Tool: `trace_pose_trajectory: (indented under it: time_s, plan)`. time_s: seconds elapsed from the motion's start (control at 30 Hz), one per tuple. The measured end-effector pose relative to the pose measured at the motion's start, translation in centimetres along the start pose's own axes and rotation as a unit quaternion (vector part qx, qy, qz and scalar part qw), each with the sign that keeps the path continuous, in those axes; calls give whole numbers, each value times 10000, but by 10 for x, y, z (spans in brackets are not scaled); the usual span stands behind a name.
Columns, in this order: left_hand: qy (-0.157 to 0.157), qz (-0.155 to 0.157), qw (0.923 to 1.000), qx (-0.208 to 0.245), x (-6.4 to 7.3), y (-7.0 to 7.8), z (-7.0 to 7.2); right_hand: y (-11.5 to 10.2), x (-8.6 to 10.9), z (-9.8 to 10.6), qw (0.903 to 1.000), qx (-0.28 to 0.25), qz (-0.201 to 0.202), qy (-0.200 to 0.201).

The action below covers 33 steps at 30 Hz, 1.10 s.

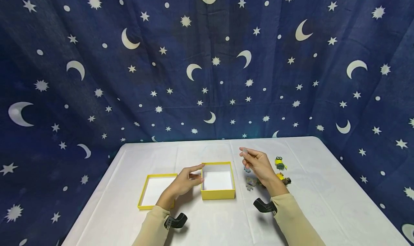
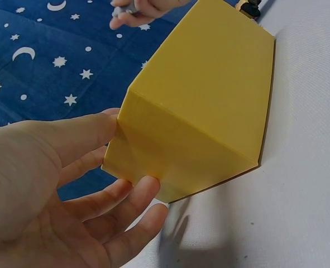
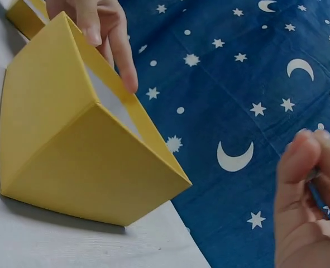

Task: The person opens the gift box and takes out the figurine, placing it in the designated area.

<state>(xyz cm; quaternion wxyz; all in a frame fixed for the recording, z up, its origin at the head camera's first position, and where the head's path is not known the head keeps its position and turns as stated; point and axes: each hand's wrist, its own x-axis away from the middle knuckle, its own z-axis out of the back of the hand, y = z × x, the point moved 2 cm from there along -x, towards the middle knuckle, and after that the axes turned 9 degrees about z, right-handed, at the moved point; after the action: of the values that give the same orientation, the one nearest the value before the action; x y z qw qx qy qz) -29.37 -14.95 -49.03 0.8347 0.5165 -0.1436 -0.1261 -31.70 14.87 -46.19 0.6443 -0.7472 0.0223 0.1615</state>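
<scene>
A yellow box with a white inside stands with its top uncovered in the middle of the table. My left hand touches its left wall, the fingers mostly straight and spread along that side, with the index finger at the far left corner. To the right of the box and above the table, my right hand pinches a small grey object between thumb and fingertips. In the left wrist view this grey object shows only in part, the fingers covering the rest.
A shallow yellow lid lies inside up, left of the box, partly behind my left arm. Under and beside my right hand are a grey figure, a small blue figure and yellow toy figures. A star-and-moon curtain hangs behind the white table.
</scene>
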Motion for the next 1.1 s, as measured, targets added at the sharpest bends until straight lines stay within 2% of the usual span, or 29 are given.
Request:
trace_pose_trajectory:
  time_s: [0.2,0.33,0.43,0.57,0.67,0.73,0.93,1.1]
  plan:
    - [-66,-105,9999,13,-2,-1,0,0,-1,4,9991,198,-356,-127]
    - [-98,-175,9998,10,-3,-1,0,-1,-3,5,9981,44,-599,-101]
    - [-95,-199,9998,12,-3,0,0,-4,-3,7,9979,-177,-627,-66]
    - [-98,-207,9997,12,-3,0,1,-10,-1,11,9986,-211,-459,-182]
    - [-101,-210,9997,-2,-3,-1,1,-14,1,16,9994,108,-195,-260]
    - [-95,-189,9998,-4,-3,-1,1,-16,1,18,9990,416,-1,-175]
    - [-63,-92,9999,-4,-3,0,1,-24,4,24,9902,1276,353,450]
    - [-23,-7,10000,-19,-3,-1,0,-30,5,26,9851,1473,603,657]
